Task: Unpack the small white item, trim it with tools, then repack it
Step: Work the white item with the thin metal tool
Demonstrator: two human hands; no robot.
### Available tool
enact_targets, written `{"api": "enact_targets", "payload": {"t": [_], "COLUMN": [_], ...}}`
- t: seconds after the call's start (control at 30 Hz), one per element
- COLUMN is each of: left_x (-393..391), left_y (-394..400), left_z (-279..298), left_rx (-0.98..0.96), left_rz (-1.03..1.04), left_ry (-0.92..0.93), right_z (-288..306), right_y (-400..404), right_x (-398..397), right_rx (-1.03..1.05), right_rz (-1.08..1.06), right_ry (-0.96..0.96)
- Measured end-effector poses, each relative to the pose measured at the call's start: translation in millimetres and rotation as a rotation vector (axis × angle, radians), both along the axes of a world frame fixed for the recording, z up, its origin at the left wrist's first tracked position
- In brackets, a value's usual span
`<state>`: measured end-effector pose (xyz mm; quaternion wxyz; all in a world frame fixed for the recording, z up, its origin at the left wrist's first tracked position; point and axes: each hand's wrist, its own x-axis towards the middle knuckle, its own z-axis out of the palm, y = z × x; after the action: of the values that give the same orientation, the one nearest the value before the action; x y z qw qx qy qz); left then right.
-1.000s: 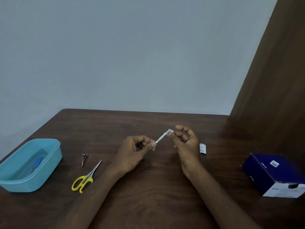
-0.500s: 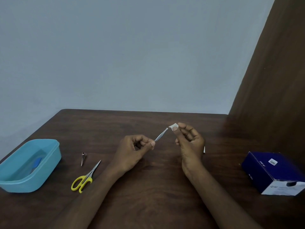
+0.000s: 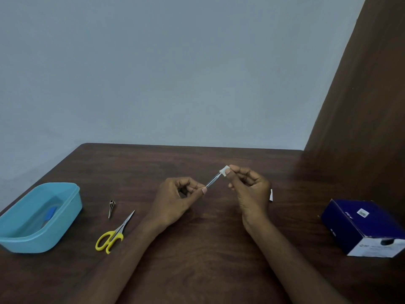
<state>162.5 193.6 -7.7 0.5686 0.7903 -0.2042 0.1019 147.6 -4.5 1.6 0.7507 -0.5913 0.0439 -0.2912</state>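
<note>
Left hand [image 3: 175, 199] pinches tweezers [image 3: 213, 180]; right hand [image 3: 249, 185] pinches (half hidden) white item [image 3: 224, 170]

Two bare forearms extend into view, sleeveless to the frame's edge; left hand [image 3: 175, 200] and right hand [image 3: 249, 189] wear no gloves, rings or watch.

Table [image 3: 197, 249]: runs before me, wall behind it
Far left: tub [image 3: 65, 207] on the table, a small thing lying in it
Right of the tub: clip [image 3: 111, 207] – just before it, the scissors [image 3: 114, 234], tips pointing away from me
Middle: my left hand [image 3: 175, 202] and my right hand [image 3: 249, 189] above the table, tweezers [image 3: 213, 180] between them, white item [image 3: 224, 170] at the far end
Behind my right hand: packet [image 3: 271, 195], mostly hidden
Far right: box [image 3: 363, 227] on the table – well apart from my hands
</note>
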Motion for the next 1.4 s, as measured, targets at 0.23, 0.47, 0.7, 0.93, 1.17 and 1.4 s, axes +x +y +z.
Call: {"api": "enact_targets", "payload": {"t": [0.23, 0.47, 0.7, 0.93, 1.17, 1.4], "left_x": [0, -1, 1, 4, 1, -2], "left_y": [0, 1, 2, 3, 2, 1], "left_z": [0, -1, -5, -9, -6, -5], "left_rx": [0.045, 0.101, 0.147, 0.153, 0.170, 0.177], "left_rz": [0.029, 0.110, 0.144, 0.183, 0.167, 0.184], "left_ry": [-0.064, -0.175, -0.191, -0.186, -0.195, -0.210], "right_z": [-3, -3, 1, 3, -1, -3], "right_y": [-1, 3, 7, 8, 10, 10], "right_x": [2, 4, -1, -3, -2, -1], "right_rx": [-0.108, 0.045, 0.105, 0.065, -0.086, -0.061], "right_rz": [0.117, 0.223, 0.361, 0.362, 0.329, 0.238], "right_ry": [0.095, 0.217, 0.334, 0.327, 0.274, 0.272]}}
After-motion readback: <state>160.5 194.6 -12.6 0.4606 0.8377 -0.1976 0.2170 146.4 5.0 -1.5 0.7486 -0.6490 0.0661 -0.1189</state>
